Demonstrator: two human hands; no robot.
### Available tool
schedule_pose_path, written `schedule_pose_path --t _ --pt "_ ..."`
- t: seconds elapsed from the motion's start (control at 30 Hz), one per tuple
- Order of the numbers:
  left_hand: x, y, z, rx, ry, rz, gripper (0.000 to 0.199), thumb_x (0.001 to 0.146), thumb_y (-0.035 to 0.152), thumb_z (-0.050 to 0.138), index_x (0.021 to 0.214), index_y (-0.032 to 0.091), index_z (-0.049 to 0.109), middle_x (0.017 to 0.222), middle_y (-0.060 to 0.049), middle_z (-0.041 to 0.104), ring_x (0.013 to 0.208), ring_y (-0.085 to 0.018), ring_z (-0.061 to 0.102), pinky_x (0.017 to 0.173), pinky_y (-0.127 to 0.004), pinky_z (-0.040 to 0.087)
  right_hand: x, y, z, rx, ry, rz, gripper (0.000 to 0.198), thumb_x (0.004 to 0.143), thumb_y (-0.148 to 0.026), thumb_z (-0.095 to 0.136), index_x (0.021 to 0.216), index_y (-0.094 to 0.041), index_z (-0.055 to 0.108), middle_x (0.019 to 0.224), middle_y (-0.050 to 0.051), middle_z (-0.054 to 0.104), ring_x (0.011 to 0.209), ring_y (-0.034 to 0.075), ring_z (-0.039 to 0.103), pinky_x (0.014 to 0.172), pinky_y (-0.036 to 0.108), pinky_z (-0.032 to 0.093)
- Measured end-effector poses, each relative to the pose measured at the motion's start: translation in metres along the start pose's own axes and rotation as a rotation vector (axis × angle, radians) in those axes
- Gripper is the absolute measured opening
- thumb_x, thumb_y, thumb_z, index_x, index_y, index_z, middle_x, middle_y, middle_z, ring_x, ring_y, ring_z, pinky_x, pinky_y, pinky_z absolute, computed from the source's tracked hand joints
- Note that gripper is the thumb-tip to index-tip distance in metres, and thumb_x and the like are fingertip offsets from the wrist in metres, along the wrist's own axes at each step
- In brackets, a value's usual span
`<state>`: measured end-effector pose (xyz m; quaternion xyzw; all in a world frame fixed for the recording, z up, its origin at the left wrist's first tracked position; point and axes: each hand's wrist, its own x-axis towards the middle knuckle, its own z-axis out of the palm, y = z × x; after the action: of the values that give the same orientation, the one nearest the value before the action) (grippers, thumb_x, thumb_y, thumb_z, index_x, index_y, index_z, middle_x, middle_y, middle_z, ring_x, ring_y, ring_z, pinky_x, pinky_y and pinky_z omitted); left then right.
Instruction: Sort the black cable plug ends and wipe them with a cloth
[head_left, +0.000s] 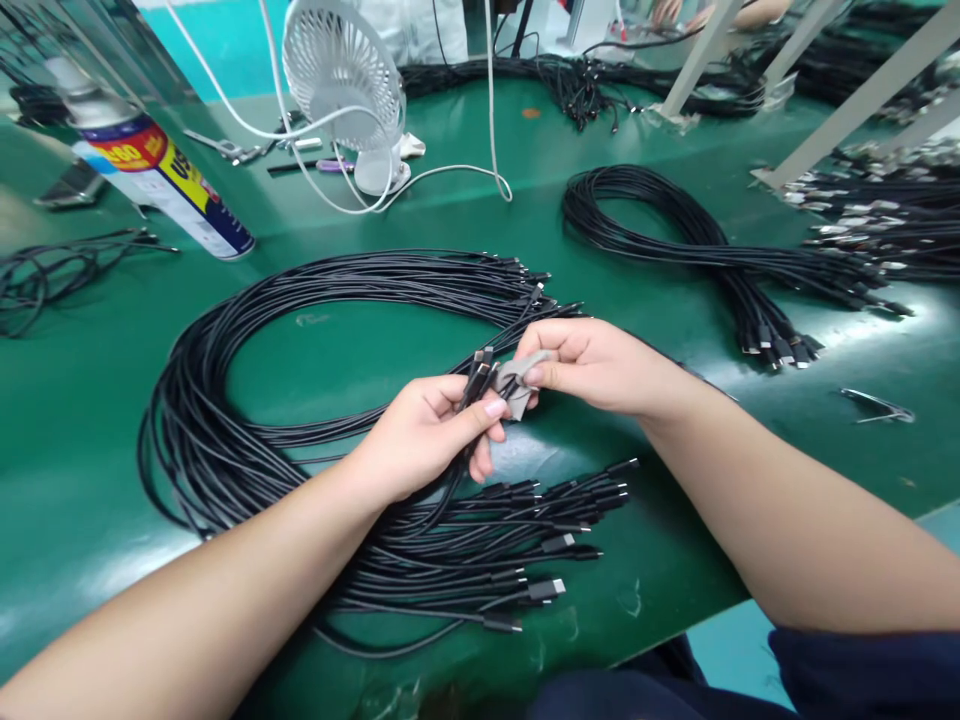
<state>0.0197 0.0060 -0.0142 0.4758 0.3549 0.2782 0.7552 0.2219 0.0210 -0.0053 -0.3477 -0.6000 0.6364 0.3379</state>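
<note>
My left hand (pixel 442 430) is closed around several black cable ends (pixel 480 372), their connectors pointing up past the thumb. Against them, my right hand (pixel 574 365) pinches a small grey cloth (pixel 519 385), which is folded around part of a cable. Both hands meet over the middle of a large looped bundle of black USB cables (pixel 187 420). One set of the bundle's plugs (pixel 555 545) fans out below my hands, towards the table's front edge. Another set of ends (pixel 525 272) lies just beyond my right hand.
A second cable bundle (pixel 652 215) lies at the back right, near tweezers (pixel 877 405). A spray can (pixel 161 165) and a white fan (pixel 341 85) stand at the back left. Metal posts (pixel 862 95) rise at right. Across the table are another person's hands (pixel 686 14).
</note>
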Motion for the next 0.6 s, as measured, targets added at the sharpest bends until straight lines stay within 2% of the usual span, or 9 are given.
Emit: schedule_pose_path --t 0.1,0.23,0.4,0.53,0.6 --pt "0.000 -0.001 0.001 -0.011 -0.005 -0.051 0.029 0.073 0.037 0.076 0.075 0.010 0.065 0.062 0.000 0.065 0.045 -0.009 0.061 0.044 -0.020 0.052 0.000 0.004 0.001 -0.016 0.018 0.029 0.016 0.081 -0.024 0.069 0.076 -0.016 0.056 0.067 0.000 0.070 0.062 0.010 0.064 0.060 0.022 0.051" --pt "0.000 -0.002 0.000 0.019 0.022 -0.077 0.028 0.076 0.036 0.073 0.076 0.010 0.066 0.065 -0.003 0.067 0.045 -0.009 0.060 0.046 -0.021 0.053 0.000 0.003 0.007 -0.213 0.091 0.009 0.013 0.083 -0.023 0.063 0.076 -0.017 0.055 0.067 0.000 0.068 0.061 0.011 0.062 0.056 0.022 0.048" --pt "0.000 0.000 0.001 -0.004 0.068 -0.060 0.025 0.073 0.032 0.076 0.073 0.011 0.063 0.062 0.000 0.065 0.043 -0.009 0.059 0.042 -0.020 0.050 -0.002 -0.001 0.018 -0.613 0.222 -0.174 0.012 0.087 -0.018 0.051 0.075 -0.019 0.055 0.063 -0.002 0.064 0.056 0.010 0.056 0.056 0.021 0.041" --pt "-0.001 0.001 0.000 -0.029 0.034 -0.041 0.026 0.077 0.032 0.073 0.067 0.011 0.061 0.052 0.002 0.062 0.040 -0.009 0.057 0.042 -0.019 0.048 -0.004 0.004 0.022 -0.893 0.320 -0.357 0.010 0.090 -0.018 0.047 0.082 -0.018 0.054 0.066 -0.001 0.064 0.057 0.011 0.055 0.055 0.022 0.038" --pt "-0.001 0.001 -0.001 -0.021 0.019 -0.039 0.027 0.078 0.033 0.072 0.067 0.011 0.060 0.051 0.001 0.061 0.039 -0.009 0.057 0.041 -0.019 0.047 -0.005 0.007 0.023 -1.005 0.340 -0.397 0.009 0.090 -0.017 0.045 0.086 -0.018 0.054 0.071 0.001 0.066 0.060 0.012 0.057 0.057 0.023 0.038"
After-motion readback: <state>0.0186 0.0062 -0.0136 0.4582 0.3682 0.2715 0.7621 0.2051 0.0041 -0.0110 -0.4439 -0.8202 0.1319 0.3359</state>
